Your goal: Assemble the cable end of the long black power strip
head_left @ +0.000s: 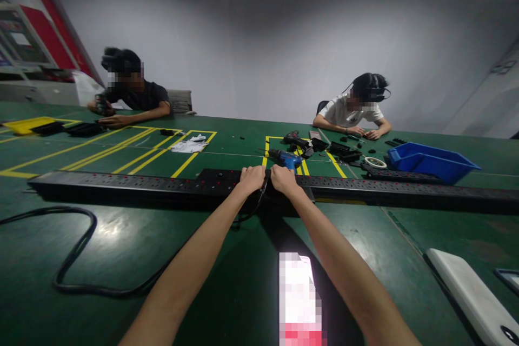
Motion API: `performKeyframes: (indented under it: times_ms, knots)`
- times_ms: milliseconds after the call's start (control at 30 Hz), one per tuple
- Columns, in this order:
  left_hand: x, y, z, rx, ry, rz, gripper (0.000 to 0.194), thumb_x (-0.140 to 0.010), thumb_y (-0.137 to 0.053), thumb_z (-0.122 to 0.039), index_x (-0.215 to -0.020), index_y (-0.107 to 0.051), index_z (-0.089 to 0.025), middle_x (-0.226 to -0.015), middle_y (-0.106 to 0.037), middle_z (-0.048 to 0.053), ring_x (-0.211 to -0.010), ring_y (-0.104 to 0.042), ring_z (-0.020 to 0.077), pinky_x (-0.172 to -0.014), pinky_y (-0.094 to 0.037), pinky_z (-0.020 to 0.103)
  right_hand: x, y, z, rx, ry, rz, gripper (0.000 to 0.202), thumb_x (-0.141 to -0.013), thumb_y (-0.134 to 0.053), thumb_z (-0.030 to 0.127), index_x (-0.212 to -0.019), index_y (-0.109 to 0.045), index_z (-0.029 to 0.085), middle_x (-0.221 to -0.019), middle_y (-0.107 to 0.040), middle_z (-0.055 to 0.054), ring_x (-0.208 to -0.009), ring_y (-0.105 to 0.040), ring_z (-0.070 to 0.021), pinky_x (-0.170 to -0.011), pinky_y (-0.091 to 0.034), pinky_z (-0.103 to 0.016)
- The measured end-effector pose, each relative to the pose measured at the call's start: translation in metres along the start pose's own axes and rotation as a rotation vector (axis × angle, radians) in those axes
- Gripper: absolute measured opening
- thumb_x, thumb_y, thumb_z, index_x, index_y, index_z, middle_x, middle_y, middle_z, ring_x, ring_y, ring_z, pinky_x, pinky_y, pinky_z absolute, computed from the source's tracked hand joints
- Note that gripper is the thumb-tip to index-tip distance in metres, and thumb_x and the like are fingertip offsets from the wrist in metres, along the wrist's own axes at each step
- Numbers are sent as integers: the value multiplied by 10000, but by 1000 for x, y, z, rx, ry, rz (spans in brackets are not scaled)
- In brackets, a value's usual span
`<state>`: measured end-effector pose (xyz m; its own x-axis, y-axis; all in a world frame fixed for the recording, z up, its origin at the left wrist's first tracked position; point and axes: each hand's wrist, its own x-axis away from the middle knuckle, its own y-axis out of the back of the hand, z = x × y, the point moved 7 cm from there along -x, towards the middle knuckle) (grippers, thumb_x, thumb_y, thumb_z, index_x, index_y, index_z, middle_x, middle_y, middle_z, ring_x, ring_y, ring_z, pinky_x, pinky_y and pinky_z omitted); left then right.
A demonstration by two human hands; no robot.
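A long black power strip with rows of outlets and small red marks lies across the table. Over its middle, my left hand and my right hand are side by side, both with closed fingers. A black cable comes out between them and bends down in front of the strip. The left fingers appear to grip this cable. What the right fingers hold is hidden behind the hand. Just behind my right hand is a blue cordless drill.
A lit phone lies between my forearms, and a white power bank-like case at right. The loose black cord loops at left. Beyond are a blue bin, black parts, white gloves and two seated people.
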<state>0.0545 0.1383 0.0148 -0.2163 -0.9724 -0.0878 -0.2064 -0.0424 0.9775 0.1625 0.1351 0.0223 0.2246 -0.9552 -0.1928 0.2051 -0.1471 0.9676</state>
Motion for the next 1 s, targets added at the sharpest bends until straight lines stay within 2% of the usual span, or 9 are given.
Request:
performKeyframes:
  times_ms: [200,300,633,767,900,1000]
  knots:
    - [-2,-1,1,26,25,3,455,-1016,-190,-343,-1124,-605,-191,-1185,-666,132,-1124,-588,310,-930,-369,438,0,-1,0,-1,9,36,365,-992,-235,246,-1039,-589,171,-1107,-676,-133,-1080,-598,-310,-911,-367,-457]
    - [-2,-2,-1,16,25,4,429,-1010,-221,-340,-1131,-604,-190,-1179,-667,135,-1121,-588,311,-929,-375,441,3,-1,0,12,18,38,363,-994,-228,236,-1054,-579,169,-1117,-668,-141,-1090,-594,-309,-913,-370,-460]
    - [-2,-5,-3,-8,84,-58,513,-1024,-137,-341,-1120,-607,-162,-1156,-679,137,-1127,-594,287,-947,-386,416,14,2,3,75,54,23,327,-962,-274,172,-1160,-532,135,-1166,-633,-190,-1131,-567,-311,-928,-374,-453]
    - [0,-4,-3,-25,70,-84,499,-1026,-142,-338,-1134,-595,-160,-1148,-680,136,-1130,-595,284,-951,-388,411,13,2,4,56,39,20,329,-973,-281,208,-1165,-538,131,-1164,-641,-184,-1121,-573,-318,-934,-376,-455]
    - [4,-2,-2,-18,51,-64,498,-1023,-139,-355,-1149,-582,-165,-1164,-675,139,-1139,-594,283,-966,-382,415,5,-2,-8,-83,2,63,405,-1016,-235,329,-1100,-598,171,-1174,-658,-133,-1124,-579,-284,-949,-382,-424]
    - [3,-1,2,16,5,-22,525,-1018,-127,-390,-1154,-586,-173,-1200,-663,145,-1163,-583,286,-987,-370,431,-6,-5,-21,-390,-18,84,372,-999,-296,292,-1090,-646,204,-1169,-678,-61,-1129,-581,-214,-955,-404,-350]
